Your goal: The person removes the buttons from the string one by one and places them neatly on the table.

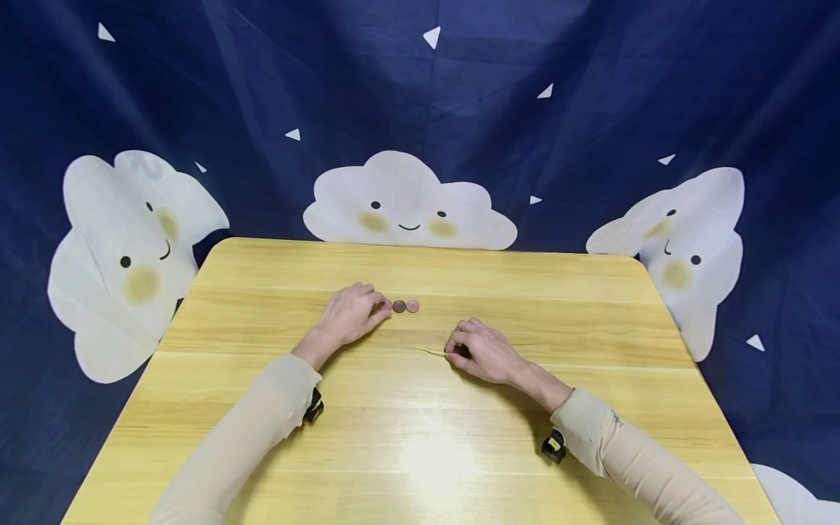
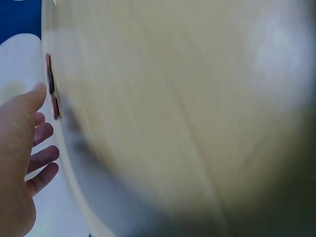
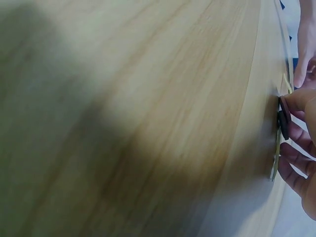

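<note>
Three round flat discs that look like buttons lie in a row on the table. The pink button [image 1: 413,306] is at the right and the dark brown button [image 1: 399,306] is in the middle. At the row's left end, the left hand [image 1: 352,313] has thumb and index finger at opposite edges of a reddish button [image 2: 55,106]. Nearer the front, the right hand [image 1: 485,352] pinches a reddish-brown button [image 3: 285,108] close to the tabletop. A darker button [image 3: 283,125] overlaps it under the fingers. A thin yellow strip [image 1: 429,351] passes beneath the right hand, partly hidden.
The light wood table [image 1: 420,408] fills the space under both arms. A dark blue cloth [image 1: 367,80] printed with clouds hangs behind and beside it. Small black devices [image 1: 313,406] are worn at the wrists.
</note>
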The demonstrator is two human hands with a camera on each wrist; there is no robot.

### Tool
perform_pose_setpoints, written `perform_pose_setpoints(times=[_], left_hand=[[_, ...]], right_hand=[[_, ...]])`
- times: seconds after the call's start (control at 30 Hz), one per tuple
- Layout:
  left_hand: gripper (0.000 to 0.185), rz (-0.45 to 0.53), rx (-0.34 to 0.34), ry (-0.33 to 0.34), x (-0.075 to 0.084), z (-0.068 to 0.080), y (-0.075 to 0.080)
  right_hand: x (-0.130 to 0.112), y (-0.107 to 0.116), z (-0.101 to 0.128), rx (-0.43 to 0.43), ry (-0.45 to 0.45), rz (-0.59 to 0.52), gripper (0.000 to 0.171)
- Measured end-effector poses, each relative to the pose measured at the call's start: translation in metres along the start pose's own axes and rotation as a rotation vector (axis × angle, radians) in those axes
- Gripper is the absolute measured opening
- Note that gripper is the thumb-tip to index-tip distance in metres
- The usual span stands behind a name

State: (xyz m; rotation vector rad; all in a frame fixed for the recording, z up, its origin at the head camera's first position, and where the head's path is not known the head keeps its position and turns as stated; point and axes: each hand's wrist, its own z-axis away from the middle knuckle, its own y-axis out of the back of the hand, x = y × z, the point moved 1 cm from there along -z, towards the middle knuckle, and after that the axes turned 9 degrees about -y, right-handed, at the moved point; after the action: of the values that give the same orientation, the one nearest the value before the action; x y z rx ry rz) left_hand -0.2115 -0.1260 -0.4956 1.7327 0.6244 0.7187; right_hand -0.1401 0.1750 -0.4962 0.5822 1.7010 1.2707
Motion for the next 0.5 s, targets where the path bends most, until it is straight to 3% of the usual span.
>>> perform_pose_setpoints(times=[0.2,0.37,0.5], left_hand=[[0.027,-0.011,0.028,-0.089,0.019,0.000,0.005],[0.027,0.026,0.023,-0.140,0.034,0.002,0.002],[0.026,0.038,0.022,-0.220,0.045,0.004,-0.001]], right_hand=[[-0.001,0.001,-0.001,0.003,0.005,0.001,0.007],[-0.003,0.001,-0.002,0.003,0.002,0.003,0.006],[-0.004,0.001,-0.001,0.003,0.002,0.004,0.005]])
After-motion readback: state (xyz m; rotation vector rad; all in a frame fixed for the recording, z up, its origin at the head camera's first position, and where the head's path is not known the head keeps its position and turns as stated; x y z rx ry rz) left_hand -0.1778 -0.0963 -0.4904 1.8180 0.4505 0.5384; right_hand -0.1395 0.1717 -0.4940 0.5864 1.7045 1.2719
